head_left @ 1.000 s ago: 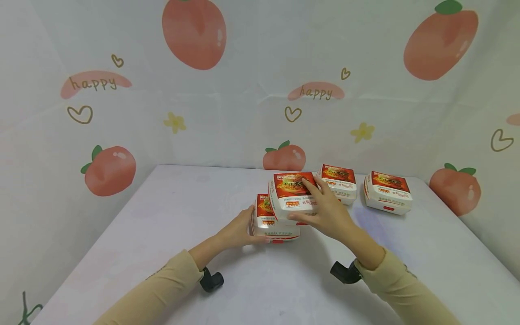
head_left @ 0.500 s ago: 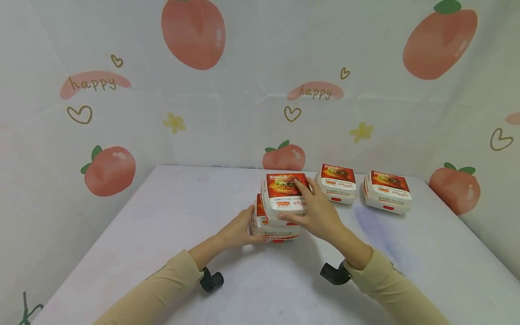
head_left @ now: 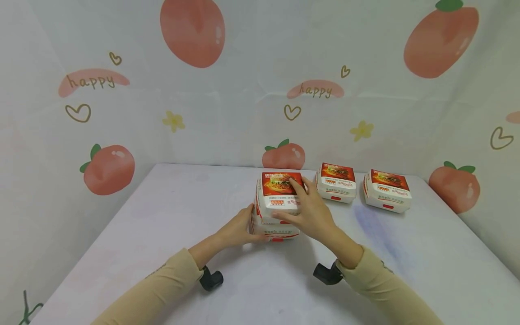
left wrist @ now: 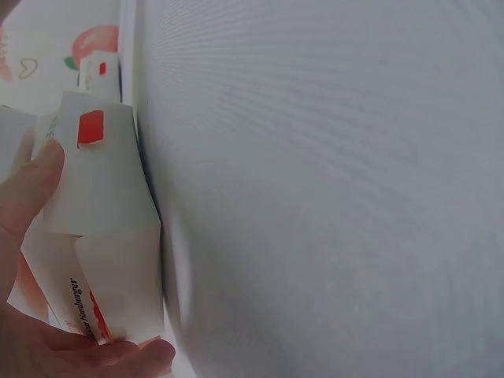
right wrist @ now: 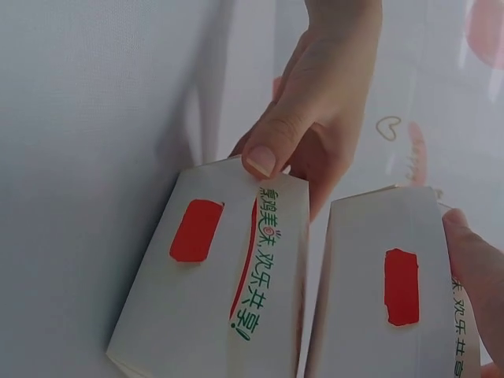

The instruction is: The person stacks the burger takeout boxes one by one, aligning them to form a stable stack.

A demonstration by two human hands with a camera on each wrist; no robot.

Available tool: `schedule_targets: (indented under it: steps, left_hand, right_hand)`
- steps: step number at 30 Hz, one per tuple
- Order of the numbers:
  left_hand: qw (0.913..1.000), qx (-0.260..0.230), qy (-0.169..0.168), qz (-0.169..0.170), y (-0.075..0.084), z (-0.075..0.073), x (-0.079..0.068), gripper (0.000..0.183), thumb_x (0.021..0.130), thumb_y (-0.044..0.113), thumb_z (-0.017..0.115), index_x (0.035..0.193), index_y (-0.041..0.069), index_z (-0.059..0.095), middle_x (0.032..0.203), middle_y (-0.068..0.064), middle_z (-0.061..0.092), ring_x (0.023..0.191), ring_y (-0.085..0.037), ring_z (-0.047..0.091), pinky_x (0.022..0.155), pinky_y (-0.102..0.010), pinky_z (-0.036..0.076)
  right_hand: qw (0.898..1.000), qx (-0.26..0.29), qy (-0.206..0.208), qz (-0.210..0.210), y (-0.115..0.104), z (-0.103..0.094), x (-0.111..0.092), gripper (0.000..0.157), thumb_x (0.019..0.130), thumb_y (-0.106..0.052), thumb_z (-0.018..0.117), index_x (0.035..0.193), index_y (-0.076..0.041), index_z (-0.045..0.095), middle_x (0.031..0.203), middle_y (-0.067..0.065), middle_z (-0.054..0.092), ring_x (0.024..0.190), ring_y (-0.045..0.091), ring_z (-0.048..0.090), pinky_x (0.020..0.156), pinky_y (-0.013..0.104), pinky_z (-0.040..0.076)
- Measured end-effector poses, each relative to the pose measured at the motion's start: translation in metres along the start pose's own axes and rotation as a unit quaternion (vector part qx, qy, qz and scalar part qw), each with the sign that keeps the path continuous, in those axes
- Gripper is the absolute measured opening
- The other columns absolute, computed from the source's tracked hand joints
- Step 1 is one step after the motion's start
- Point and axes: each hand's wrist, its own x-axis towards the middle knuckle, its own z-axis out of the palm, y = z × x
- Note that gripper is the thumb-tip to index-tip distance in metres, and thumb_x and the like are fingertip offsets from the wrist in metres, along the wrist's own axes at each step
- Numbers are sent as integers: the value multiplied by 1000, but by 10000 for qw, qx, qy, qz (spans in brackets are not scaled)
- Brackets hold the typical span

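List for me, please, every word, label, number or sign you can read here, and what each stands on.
"happy", twice: on the backdrop.
"美味,欢乐共享!": on the lower box; the characters before it are unclear.
"欢乐共享": on the upper box, its line partly hidden.
"Hamburger": on the lower box's side.
Too small or blurred: other box print, including all on the left rear box and right rear box.

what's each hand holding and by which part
Left hand: the lower box, by its left side. Right hand: the upper box, by its right side.
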Motion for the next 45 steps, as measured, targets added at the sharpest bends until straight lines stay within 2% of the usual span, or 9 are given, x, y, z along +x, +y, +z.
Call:
schedule_targets:
  steps: [14,27,40,45]
  left_hand:
    - [9991,-185,-36,383,-3,0,4,82,73,24,79,135,-3,32,125,-13,55,119,-24,51,106,-46,39]
    - [9982,-264,-54,534,-5,1,6,83,73,22,80,137,0,32,126,-11,57,120,-24,52,108,-46,38]
    - [9981,-271,-32,558,-4,1,5,82,72,20,80,136,1,33,127,-11,57,120,-23,52,108,-45,38]
    - [9988,-229,-18,421,-5,2,6,80,72,21,80,135,2,35,126,-10,57,121,-23,51,109,-46,37]
  right_hand:
    - [10000,-48,34,42,-3,5,1,93,72,-58,71,145,-13,34,148,22,27,129,41,40,91,54,49]
    - [9999,-98,130,-22,-7,8,1,94,71,-60,71,144,-14,34,145,22,30,126,41,43,93,55,47]
    - [9999,-135,62,11,-9,8,1,94,72,-60,70,144,-13,33,146,23,29,125,44,43,90,55,49]
    - [9997,-217,120,-6,-8,10,2,93,72,-60,70,144,-14,33,145,24,28,124,43,44,90,55,49]
